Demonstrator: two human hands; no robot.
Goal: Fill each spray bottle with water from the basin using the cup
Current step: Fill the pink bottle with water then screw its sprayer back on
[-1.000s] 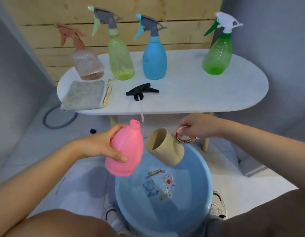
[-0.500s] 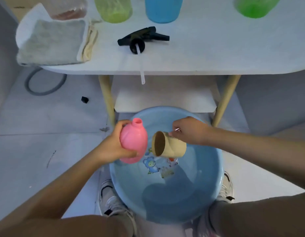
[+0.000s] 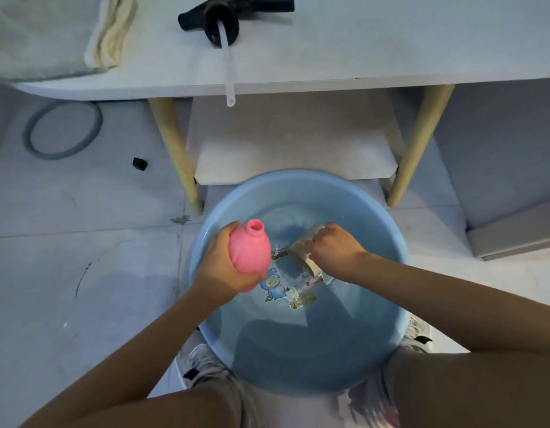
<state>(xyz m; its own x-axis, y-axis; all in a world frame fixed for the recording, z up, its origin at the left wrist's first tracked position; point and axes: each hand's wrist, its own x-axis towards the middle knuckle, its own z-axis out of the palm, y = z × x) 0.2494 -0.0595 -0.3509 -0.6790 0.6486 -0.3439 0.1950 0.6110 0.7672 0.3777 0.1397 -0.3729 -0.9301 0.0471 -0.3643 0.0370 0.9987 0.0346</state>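
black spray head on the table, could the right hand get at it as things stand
Probably not right away. The right hand is down in the basin, gripping the cup, so it is occupied. The path up to the black spray head at the table edge looks clear, though.

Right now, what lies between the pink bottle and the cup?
In the head view, only open water with cartoon stickers on the basin floor separates the pink bottle from the cup.

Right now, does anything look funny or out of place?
Yes: the black spray head lies loose on the white table, its tube poking past the edge, while the pink bottle has no top.
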